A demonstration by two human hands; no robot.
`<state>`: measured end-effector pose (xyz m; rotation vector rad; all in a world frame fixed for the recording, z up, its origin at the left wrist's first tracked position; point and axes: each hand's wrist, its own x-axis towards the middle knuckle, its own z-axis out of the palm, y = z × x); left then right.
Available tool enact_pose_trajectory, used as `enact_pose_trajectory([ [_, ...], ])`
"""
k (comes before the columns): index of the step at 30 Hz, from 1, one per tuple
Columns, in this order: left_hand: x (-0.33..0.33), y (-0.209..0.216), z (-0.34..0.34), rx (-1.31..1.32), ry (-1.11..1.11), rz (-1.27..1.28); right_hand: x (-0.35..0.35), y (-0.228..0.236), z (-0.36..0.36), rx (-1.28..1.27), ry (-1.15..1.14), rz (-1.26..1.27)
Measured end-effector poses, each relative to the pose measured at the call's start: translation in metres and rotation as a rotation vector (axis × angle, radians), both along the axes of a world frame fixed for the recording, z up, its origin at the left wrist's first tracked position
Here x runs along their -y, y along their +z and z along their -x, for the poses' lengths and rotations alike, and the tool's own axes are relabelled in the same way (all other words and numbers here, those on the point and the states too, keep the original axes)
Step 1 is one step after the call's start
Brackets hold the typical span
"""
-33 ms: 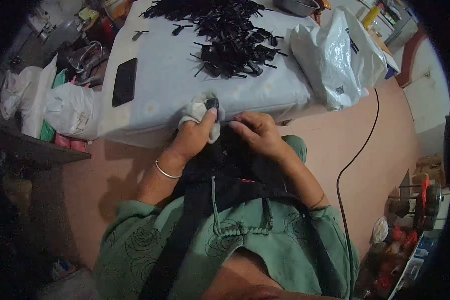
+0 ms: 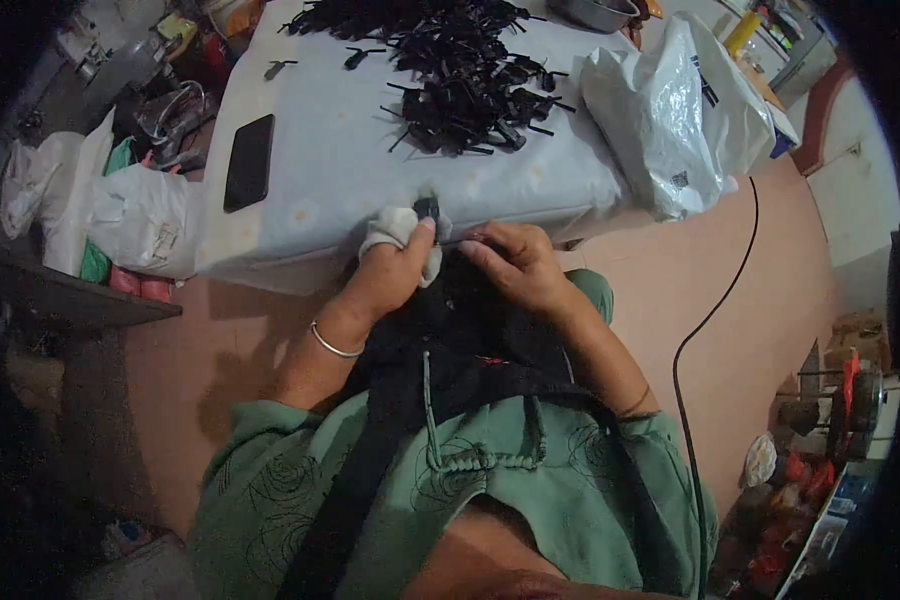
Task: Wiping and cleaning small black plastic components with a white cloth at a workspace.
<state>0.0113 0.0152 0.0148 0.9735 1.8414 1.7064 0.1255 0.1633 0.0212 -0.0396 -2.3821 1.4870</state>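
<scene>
My left hand (image 2: 398, 262) is closed around a bunched white cloth (image 2: 394, 226) and a small black plastic part (image 2: 427, 208), at the near edge of the table. The thumb presses on the black part, whose lower end is hidden. Just to the right, my right hand (image 2: 520, 262) has its thumb and forefinger drawn together in a pinch; whatever they hold is too small to make out. Beyond both hands, a big heap of similar black parts with thin prongs (image 2: 460, 95) covers the far middle of the table.
The table (image 2: 320, 150) has a pale cover. A dark phone (image 2: 249, 163) lies on its left side, near two loose black parts. At the right stands a white plastic bag (image 2: 660, 125), with a metal bowl (image 2: 598, 12) behind it. A black cable (image 2: 715, 315) hangs down on the right.
The white cloth has dropped lower around the black part, showing more of it. My right hand has hardly moved.
</scene>
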Motion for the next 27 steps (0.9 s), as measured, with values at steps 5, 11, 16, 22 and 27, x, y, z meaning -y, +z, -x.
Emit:
enact_pose_trajectory([
  [5,0.001,0.02,-0.014,0.027,-0.14,0.205,0.004,0.001,0.007,-0.01,-0.037,0.108],
  [11,-0.005,0.013,-0.015,-0.125,-0.092,0.003,0.008,0.003,0.009,-0.021,-0.037,-0.011],
  [16,-0.014,-0.008,-0.014,-0.584,-0.029,-0.067,0.013,-0.002,0.009,0.04,-0.029,-0.052],
  [22,-0.013,-0.004,-0.017,-0.672,-0.097,0.055,0.019,-0.025,0.012,-0.032,-0.096,0.111],
  [27,-0.009,-0.009,-0.017,-0.598,-0.075,-0.067,0.02,-0.017,0.007,0.102,-0.022,0.227],
])
